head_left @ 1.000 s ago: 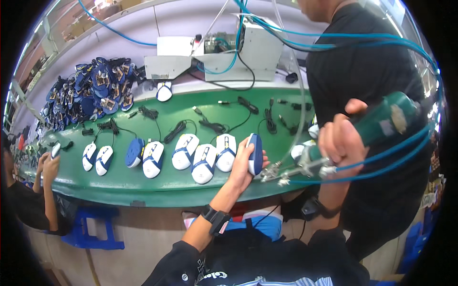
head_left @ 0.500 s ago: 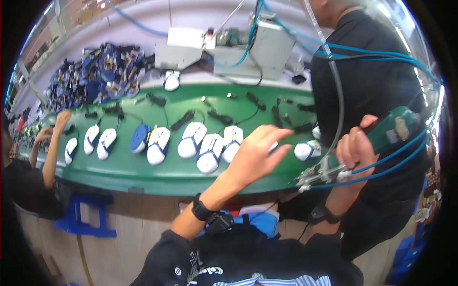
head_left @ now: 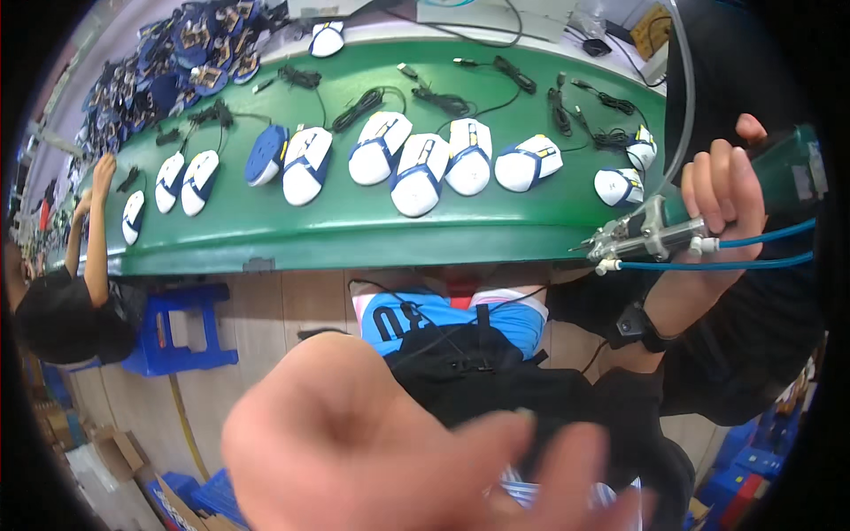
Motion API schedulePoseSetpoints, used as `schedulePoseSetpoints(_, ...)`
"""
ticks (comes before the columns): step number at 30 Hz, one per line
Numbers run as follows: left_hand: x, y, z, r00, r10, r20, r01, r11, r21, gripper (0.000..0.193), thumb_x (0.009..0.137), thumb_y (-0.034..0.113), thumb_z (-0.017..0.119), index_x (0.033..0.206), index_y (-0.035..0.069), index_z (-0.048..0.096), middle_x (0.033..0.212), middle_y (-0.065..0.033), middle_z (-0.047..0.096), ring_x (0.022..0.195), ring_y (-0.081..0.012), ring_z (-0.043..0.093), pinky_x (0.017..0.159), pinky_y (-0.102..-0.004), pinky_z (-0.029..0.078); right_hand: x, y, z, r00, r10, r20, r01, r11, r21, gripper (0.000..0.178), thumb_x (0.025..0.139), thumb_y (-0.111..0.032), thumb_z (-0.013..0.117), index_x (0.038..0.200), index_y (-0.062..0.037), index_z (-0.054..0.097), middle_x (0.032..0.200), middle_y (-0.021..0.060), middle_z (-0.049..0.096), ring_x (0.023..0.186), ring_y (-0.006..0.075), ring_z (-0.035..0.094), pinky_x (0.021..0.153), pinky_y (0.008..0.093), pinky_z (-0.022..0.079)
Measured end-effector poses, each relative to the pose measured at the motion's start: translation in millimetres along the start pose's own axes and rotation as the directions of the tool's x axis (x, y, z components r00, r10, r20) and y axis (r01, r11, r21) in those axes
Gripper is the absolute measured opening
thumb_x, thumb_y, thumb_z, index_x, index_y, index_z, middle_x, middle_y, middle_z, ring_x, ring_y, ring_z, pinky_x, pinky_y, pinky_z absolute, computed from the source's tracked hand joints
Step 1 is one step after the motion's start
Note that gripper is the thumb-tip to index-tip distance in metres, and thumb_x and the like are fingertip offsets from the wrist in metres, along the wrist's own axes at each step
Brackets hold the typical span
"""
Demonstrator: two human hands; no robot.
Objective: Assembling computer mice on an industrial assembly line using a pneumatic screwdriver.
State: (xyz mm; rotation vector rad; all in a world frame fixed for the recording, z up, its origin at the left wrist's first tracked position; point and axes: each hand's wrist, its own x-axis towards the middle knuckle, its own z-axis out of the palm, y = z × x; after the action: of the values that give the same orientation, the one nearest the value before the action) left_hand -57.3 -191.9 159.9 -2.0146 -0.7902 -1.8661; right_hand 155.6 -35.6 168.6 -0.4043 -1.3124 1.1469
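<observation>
Driver [head_left: 655,232]: sitting in the right hand [head_left: 726,190], green body angling up rightward, metal nose pointing left by the bench [head_left: 398,243] near edge; can't tell how high.
Right fingers: wrapping the green body, closed round it; likely a full grip so the palm is taking the weight and the nose is standing free.
Blue hoses [head_left: 770,237]: running rightward off the nose fittings, probably to avoid snagging.
Left hand [head_left: 354,442]: hovering close to camera, blurred; fingers are standing apart, nothing showing in them.
Nearest mice [head_left: 617,187]: two lying just beyond the nose, maybe touching.
Mouse row [head_left: 305,168]: lying leftward along the bench, mostly white side up, one blue side up; spacing probably suits one-by-one picking.
Cables [head_left: 359,106]: mostly lying bundled on the far side, likely staying out of the hands' way.
Blue parts [head_left: 190,53]: heaping at back left.
</observation>
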Motion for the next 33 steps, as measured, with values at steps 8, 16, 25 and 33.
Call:
schedulePoseSetpoints(8,-107,-123,44,0.676,-0.571,0.466,0.222,0.760,0.610,0.068,0.080,0.031,0.080,0.142,0.020,0.053,0.135,-0.0207,0.049,0.128,-0.0413,0.044,0.105,-0.0527,0.038,5,-16,10,0.997,0.041,-0.061,-0.044,0.998,-0.053,0.030,0.093,-0.005,0.058,0.121,0.0049,0.050,0.056,-0.0057,0.041,0.041,0.0025,0.038,0.043,0.0192,0.036)
schedulePoseSetpoints(16,-121,-173,3,0.526,-0.736,0.425,0.133,0.565,0.814,0.058,0.078,0.049,0.073,0.132,0.030,0.064,0.143,-0.0203,0.049,0.138,-0.0468,0.036,0.105,-0.0687,0.032,16,-27,7,0.994,0.006,-0.106,-0.017,0.995,-0.098,0.025,0.094,-0.003,0.055,0.117,0.0027,0.048,0.054,-0.0052,0.041,0.040,0.0032,0.038,0.041,0.0195,0.033)
schedulePoseSetpoints(25,-83,-161,73,0.504,-0.813,0.292,0.243,0.458,0.855,0.082,0.082,0.063,0.069,0.125,-0.006,0.057,0.118,-0.0268,0.057,0.111,-0.0395,0.055,0.092,-0.0472,0.048,21,-24,-16,0.996,0.029,-0.083,-0.034,0.998,-0.058,0.027,0.092,-0.004,0.058,0.117,-0.0002,0.048,0.057,-0.0034,0.045,0.040,0.0047,0.037,0.040,0.0215,0.031)
schedulePoseSetpoints(33,-97,-155,123,0.331,-0.855,0.398,0.343,0.502,0.794,0.088,0.066,0.049,0.086,0.131,0.000,0.052,0.122,-0.0205,0.057,0.116,-0.0374,0.055,0.086,-0.0514,0.053,14,-28,-45,0.994,-0.015,0.108,0.023,0.997,-0.073,0.030,0.101,-0.012,0.050,0.129,-0.0029,0.042,0.057,-0.0017,0.044,0.039,0.0045,0.037,0.037,0.0204,0.029)
